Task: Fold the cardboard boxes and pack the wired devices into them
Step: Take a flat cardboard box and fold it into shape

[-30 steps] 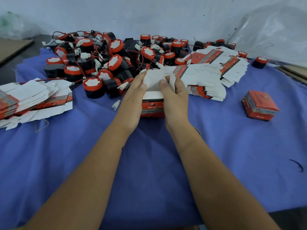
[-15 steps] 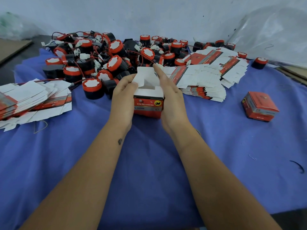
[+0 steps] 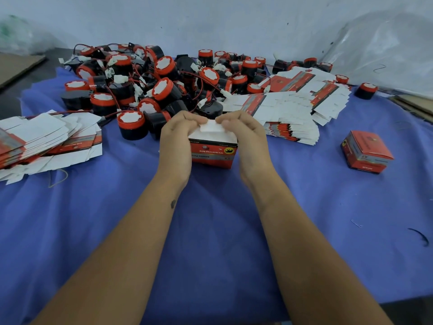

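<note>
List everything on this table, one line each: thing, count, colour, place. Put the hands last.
box being folded: one, red with white flaps, centre, between both hands
finished box: one, red, closed, right side of the cloth
flat box blanks, left stack: many, white and red, left edge
flat box blanks, right stack: many, white and red, behind and right of the hands
wired devices: a large heap, black with red caps and red wires, far side
cloth: one, blue, covers the table
left hand: grips the box, fingers on the top flap
right hand: the same, on the right side
</note>
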Demonstrator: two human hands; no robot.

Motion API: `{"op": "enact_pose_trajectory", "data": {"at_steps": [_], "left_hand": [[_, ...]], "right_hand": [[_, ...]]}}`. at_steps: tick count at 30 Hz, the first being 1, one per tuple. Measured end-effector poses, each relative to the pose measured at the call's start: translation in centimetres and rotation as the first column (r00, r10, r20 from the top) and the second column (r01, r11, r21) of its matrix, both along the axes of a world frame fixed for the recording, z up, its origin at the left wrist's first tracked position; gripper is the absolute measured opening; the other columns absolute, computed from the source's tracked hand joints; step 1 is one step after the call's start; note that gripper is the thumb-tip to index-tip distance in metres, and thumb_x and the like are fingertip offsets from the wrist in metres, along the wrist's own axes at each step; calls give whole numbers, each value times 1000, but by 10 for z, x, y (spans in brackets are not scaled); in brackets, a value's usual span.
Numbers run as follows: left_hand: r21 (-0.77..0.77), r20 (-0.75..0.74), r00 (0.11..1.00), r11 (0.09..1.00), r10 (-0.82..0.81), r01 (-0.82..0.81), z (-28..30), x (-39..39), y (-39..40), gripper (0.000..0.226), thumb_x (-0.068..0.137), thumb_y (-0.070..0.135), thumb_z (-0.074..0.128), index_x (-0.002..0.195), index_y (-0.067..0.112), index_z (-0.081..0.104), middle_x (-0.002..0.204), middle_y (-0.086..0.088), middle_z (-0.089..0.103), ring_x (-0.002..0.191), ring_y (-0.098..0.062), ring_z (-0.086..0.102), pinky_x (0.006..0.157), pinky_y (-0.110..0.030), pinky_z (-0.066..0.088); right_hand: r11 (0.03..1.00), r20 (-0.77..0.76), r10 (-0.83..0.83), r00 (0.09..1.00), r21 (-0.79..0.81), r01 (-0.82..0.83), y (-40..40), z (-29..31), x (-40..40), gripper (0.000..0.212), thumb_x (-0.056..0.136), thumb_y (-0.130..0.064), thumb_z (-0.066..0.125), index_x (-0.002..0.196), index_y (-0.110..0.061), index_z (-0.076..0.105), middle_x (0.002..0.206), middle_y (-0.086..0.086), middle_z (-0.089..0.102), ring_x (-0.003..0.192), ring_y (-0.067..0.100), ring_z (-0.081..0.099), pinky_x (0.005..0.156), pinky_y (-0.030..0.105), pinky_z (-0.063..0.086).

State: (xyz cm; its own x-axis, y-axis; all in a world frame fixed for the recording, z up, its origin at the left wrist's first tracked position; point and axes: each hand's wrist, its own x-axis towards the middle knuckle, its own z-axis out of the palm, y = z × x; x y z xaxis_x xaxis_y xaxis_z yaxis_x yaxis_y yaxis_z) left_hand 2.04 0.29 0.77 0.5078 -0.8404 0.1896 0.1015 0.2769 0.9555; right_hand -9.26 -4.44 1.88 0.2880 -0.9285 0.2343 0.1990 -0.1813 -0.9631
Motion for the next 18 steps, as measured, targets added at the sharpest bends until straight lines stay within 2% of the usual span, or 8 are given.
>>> {"op": "enact_pose_trajectory", "data": {"at_steps": [3,5,8,12,15,17,18], "left_hand": [[22,8,1000,1000,-16,16,0,0,1,17,87,17,58,74,24,66,81,4,67,71,-8,64,59,-25,51],[17,104,994,1000,-19,17,-1,1,0,23,91,8,58,82,28,64,84,8,66,70,-1,63,58,-20,51],[-9,125,992,1000,-26,28,-2,0,0,35,90,-2,56,87,32,63,90,6,65,75,-4,63,59,-20,51],[-38,123,992,999,-31,36,-2,0,0,39,82,-3,57,88,35,63,97,6,64,86,-10,61,65,-26,53],[-82,139,990,996,-18,30,-3,0,1,37,76,3,58,95,35,62,100,7,65,91,-7,62,72,-24,53],[-135,147,989,991,5,15,-4,1,0,40,81,-1,59,103,32,61,105,7,66,98,-7,63,79,-24,52],[-169,142,990,986,11,13,-5,2,0,41,84,-2,59,107,32,60,106,7,67,100,-8,63,81,-24,52]], "right_hand": [[998,-121,-38,992,-48,32,-3,-4,-3,19,90,5,53,105,4,65,90,9,63,76,9,56,69,17,46],[996,-177,-50,983,-79,37,-4,-2,-4,22,89,5,56,109,0,64,99,16,66,82,11,56,68,16,47],[993,-216,-55,975,-113,31,-8,-1,-8,28,87,7,60,114,-1,63,111,16,66,87,10,57,72,13,47],[994,-242,-59,968,-99,35,-8,0,-8,30,85,7,63,114,-3,62,98,5,63,86,12,57,70,16,47],[994,-212,-95,973,-81,80,-5,0,-8,18,90,-4,63,107,-8,66,95,2,65,84,12,59,74,21,50],[993,-156,-117,981,-12,116,-2,-1,-8,13,95,-19,59,97,-23,71,101,-3,67,92,8,62,85,27,51],[988,-148,-147,978,26,152,-1,-2,-8,18,97,-28,56,90,-32,71,105,-8,65,96,4,60,89,27,48]]}}
